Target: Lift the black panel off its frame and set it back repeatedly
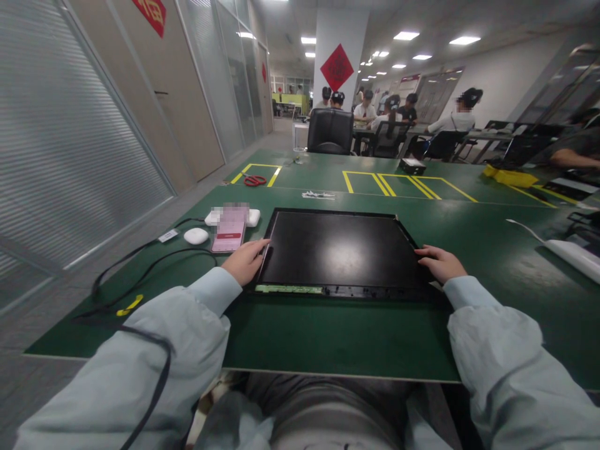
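A black flat display panel (344, 250) lies face up on the green table in front of me. Along its near edge the frame is exposed, with a green circuit strip (288, 289) on the left part. My left hand (246, 261) grips the panel's left edge, fingers along the rim. At the opposite side my right hand (440, 264) holds the right edge, with fingertips on the rim and the underside of the grip hidden. Just beyond my left hand are a pink-screened phone (228, 236) and a white rounded case (195, 235).
Red-handled scissors (254, 180) and a small clear packet (319, 195) lie farther back on the green table (337, 344). A black cable (150, 269) runs along the left, passing over my left sleeve. A white device (574, 259) is at right. Several people sit at tables behind.
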`<state>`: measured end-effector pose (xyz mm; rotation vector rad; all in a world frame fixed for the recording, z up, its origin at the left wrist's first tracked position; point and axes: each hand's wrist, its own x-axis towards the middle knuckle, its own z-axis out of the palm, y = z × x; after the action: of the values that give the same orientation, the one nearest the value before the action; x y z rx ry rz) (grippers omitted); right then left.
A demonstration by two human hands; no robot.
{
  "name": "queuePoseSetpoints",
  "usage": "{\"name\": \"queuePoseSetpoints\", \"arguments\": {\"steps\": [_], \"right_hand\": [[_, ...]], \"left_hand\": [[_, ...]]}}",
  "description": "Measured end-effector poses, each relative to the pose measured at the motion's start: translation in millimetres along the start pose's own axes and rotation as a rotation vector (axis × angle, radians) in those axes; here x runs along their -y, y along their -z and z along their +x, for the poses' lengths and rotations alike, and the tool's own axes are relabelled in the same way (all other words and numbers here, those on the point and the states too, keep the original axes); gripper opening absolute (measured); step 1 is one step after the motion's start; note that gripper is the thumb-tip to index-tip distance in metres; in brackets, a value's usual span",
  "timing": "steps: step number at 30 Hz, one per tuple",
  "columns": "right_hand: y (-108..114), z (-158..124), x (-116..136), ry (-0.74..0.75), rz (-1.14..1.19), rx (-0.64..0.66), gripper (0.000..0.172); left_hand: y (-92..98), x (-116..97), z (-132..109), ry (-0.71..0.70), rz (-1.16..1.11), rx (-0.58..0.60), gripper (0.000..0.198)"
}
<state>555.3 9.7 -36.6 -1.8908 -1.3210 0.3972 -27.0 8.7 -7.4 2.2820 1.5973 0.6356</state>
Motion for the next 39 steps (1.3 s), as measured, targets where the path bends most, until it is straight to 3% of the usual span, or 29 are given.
{"name": "queuePoseSetpoints", "arguments": {"steps": [4,10,16,22,26,32,34,39], "right_hand": [[2,0,1,-0.014,-0.011,0.018,0.016],[3,-1,1,-0.013,-0.033,0.028,0.016],[1,2,-5,0.003,-0.045,0.023,0.018],[-1,6,-13,0.011,-0.052,0.02,0.018],[-2,8,-18,0.027,-0.047,0.023,0.018],[-1,10,-22,0.036,-0.043,0.02,0.02],[-2,10,-23,0.041,-0.035,0.018,0.02],[-2,10,-21,0.036,-0.045,0.008,0.02]], "left_hand": [[4.1,-5,-2,0.05,-0.165,-0.018,0.066],[2.7,-14,0,0.139,-0.671,-0.074,0.078],[-1.7,-20,2,0.32,-0.832,-0.159,0.059],[-3.4,-39,7,0.559,-1.246,-0.313,0.047],[0.0,-47,7,0.666,-1.405,-0.288,0.061],[-1.0,-47,5,0.658,-1.374,-0.288,0.098],[-2.5,-47,5,0.662,-1.371,-0.279,0.091],[-4.6,-46,6,0.557,-1.357,-0.242,0.04]]}}
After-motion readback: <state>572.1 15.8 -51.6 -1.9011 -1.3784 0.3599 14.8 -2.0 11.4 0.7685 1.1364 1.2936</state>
